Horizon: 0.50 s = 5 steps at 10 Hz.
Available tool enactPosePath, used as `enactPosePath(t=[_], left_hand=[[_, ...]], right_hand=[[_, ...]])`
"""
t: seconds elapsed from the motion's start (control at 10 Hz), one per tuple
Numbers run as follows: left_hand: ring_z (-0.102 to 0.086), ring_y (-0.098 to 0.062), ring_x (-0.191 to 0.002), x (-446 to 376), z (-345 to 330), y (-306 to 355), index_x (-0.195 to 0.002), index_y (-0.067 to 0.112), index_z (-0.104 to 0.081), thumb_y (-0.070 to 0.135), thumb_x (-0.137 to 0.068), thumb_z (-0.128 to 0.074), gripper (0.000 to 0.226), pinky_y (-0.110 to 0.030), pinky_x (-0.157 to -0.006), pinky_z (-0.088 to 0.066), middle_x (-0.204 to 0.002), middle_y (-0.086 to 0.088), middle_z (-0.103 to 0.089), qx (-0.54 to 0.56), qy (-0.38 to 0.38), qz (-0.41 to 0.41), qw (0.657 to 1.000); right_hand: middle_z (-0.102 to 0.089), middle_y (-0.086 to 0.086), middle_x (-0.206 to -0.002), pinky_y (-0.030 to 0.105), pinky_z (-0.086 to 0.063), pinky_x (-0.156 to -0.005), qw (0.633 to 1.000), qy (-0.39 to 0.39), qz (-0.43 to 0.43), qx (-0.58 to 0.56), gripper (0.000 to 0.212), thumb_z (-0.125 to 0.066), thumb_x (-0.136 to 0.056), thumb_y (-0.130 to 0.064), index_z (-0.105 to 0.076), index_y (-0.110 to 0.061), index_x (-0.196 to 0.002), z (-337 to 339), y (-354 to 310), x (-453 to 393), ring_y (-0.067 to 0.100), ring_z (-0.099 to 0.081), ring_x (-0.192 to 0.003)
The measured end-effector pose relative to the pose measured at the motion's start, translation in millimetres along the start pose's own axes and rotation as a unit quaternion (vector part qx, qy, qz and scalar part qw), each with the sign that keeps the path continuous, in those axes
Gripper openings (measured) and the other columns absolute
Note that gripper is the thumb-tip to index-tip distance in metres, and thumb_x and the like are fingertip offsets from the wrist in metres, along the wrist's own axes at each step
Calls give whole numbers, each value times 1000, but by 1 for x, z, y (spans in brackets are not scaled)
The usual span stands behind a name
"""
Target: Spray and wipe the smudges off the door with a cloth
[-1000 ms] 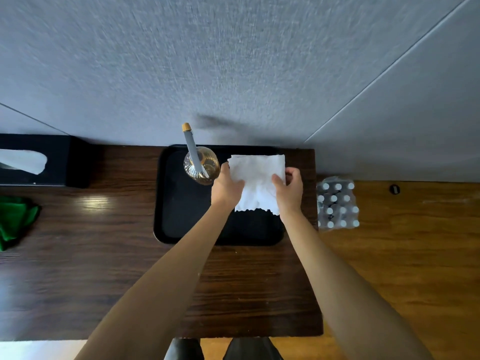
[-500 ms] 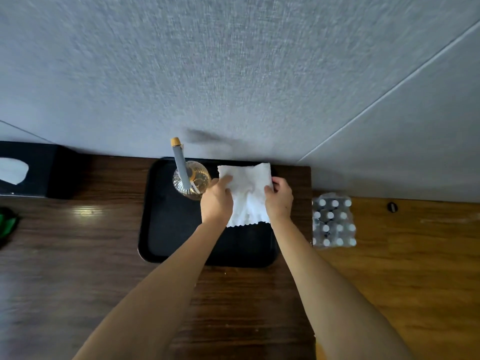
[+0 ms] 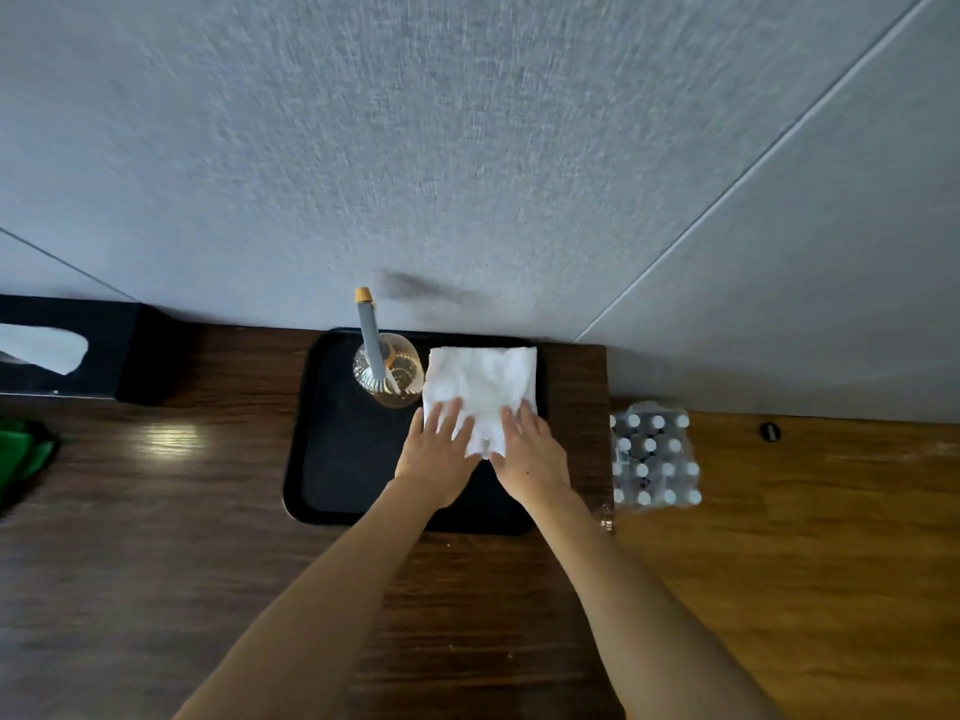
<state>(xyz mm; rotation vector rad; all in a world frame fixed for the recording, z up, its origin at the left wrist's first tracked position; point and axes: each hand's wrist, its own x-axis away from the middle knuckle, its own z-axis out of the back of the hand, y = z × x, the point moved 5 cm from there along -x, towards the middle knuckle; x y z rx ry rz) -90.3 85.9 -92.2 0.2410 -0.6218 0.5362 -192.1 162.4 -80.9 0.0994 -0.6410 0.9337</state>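
Both hands, left hand [image 3: 434,457] and right hand [image 3: 530,454], are pressing flat, straight fingers on the white cloth [image 3: 480,389] lying on the tray [image 3: 332,459], spray bottle [image 3: 387,371] touching at nine o'clock; gathering it evenly should be helping.

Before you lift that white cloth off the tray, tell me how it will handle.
The white cloth is probably floppy: it lies creased, flattened under both hands. Likely light and not slippery. It may snag the spray bottle right beside it.
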Motion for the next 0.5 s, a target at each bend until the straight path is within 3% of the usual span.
enactPosePath(t=[0.2, 0.3, 0.5], left_hand=[[11, -37, -146, -8, -14, -1, -152, 13, 12, 55, -100, -14, 72, -47, -119, 1, -157, -15, 22, -32, -20, 2, 999], [6, -35, -147, -1, -5, -5, -153, 15, 6, 55, -100, -17, 70, -47, -119, -2, -159, -15, 15, -35, -16, -17, 999], [2, -31, -148, 50, 38, -17, -154, 18, -3, 46, -102, -27, 64, -45, -121, -5, -160, -16, 7, 12, 71, -64, 995]], right_hand=[[-3, 18, -160, 46, -19, -117, 994, 11, -2, 110, 79, -47, -98, -48, -6, -12, -155, -12, -5, -3, 31, -16, -146], [-6, 18, -161, 46, -19, -117, 994, 13, -13, 104, 74, -44, -99, -50, -11, -14, -154, -6, -12, -1, 32, -18, -145], [0, 14, -162, 47, -8, -121, 998, 50, -23, 36, 68, -36, -101, -51, -9, -21, -156, 24, -36, 45, 30, -4, -149]])
